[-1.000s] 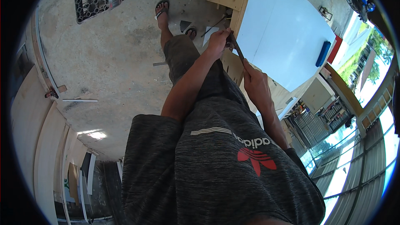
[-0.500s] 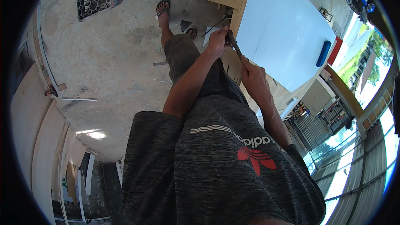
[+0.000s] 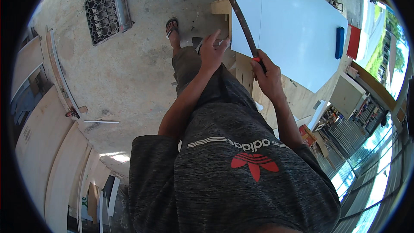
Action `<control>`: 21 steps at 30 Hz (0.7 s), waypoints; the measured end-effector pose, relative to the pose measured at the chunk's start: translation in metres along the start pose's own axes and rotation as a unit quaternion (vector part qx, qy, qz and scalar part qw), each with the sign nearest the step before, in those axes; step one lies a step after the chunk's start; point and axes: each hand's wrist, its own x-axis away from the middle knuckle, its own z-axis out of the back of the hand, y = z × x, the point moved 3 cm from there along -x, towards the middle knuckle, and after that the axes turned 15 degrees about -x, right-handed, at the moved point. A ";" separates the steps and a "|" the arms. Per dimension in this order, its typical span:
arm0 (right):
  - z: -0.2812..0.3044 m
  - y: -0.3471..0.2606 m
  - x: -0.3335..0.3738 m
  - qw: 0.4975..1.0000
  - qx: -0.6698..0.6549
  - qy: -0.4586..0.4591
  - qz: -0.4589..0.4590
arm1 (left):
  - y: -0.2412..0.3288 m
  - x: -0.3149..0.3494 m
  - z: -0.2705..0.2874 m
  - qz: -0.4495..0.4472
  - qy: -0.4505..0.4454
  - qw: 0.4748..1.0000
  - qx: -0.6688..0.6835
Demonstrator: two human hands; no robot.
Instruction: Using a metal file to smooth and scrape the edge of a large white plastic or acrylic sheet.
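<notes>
My right hand (image 3: 270, 77) is closed around the red-ended handle of a long, dark, narrow file (image 3: 243, 20). Its blade points away from me and crosses the left edge of a large white sheet (image 3: 297, 30). My left hand (image 3: 211, 55) is off the file, with fingers spread and nothing in them, beside the near left corner of the sheet. Wooden framing (image 3: 220, 7) shows beneath that side of the sheet. At the sheet's right lies a dark blue oblong object (image 3: 340, 43).
A grey plastic crate (image 3: 123, 8) stands on the concrete floor at the far left. Large wooden panels (image 3: 39, 138) line the left side. Beyond the blue object is a red piece (image 3: 353, 42). Shelves of assorted items (image 3: 364, 114) stand at the right.
My left hand has let go of the file and opened. The file, in my right hand alone, has swung up so its tip points farther away over the sheet's left edge.
</notes>
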 end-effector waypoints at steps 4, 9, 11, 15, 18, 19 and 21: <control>-0.007 -0.007 -0.013 0.990 0.086 0.018 0.111 | -0.001 0.028 -0.009 -0.071 -0.021 0.994 -0.079; -0.013 -0.002 -0.018 0.986 0.093 -0.026 0.139 | -0.050 0.035 -0.010 -0.059 -0.166 0.950 -0.259; -0.009 -0.001 -0.018 0.988 0.099 -0.024 0.119 | -0.063 0.042 -0.012 -0.011 -0.293 0.888 -0.354; -0.006 -0.008 -0.027 0.977 0.176 -0.049 0.111 | -0.047 0.034 -0.013 0.053 -0.156 0.974 -0.152; -0.014 -0.014 -0.046 0.955 0.245 -0.092 0.138 | -0.019 0.015 -0.015 0.001 -0.009 1.000 -0.025; -0.016 -0.017 -0.052 0.941 0.281 -0.102 0.155 | -0.011 0.011 -0.019 -0.047 -0.007 0.999 -0.025; -0.018 -0.023 -0.067 0.918 0.354 -0.106 0.141 | -0.003 0.016 -0.022 -0.046 -0.011 0.997 -0.069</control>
